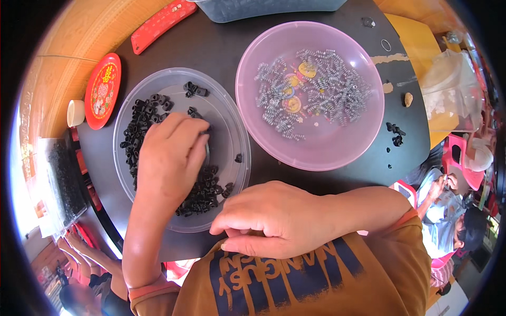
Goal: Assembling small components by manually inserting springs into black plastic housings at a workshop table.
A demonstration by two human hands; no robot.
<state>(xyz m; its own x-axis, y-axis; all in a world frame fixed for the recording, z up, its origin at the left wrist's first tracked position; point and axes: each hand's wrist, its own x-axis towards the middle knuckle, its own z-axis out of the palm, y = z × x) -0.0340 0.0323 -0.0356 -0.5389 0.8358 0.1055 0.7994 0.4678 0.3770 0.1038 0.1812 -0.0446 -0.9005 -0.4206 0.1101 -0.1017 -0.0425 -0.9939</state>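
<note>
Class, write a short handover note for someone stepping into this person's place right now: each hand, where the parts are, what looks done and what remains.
Left hand: reaching into the clear bowl, fingers down among the black parts; whether it grips one is hidden.
Right hand: near the body at the table edge, fingers curled and pinched; anything held is hidden.
Springs lie in the pink bowl. A few black bits sit loose to its right.
Done: no joined pieces visible.
Left: many black parts and springs remain in both bowls.
</note>
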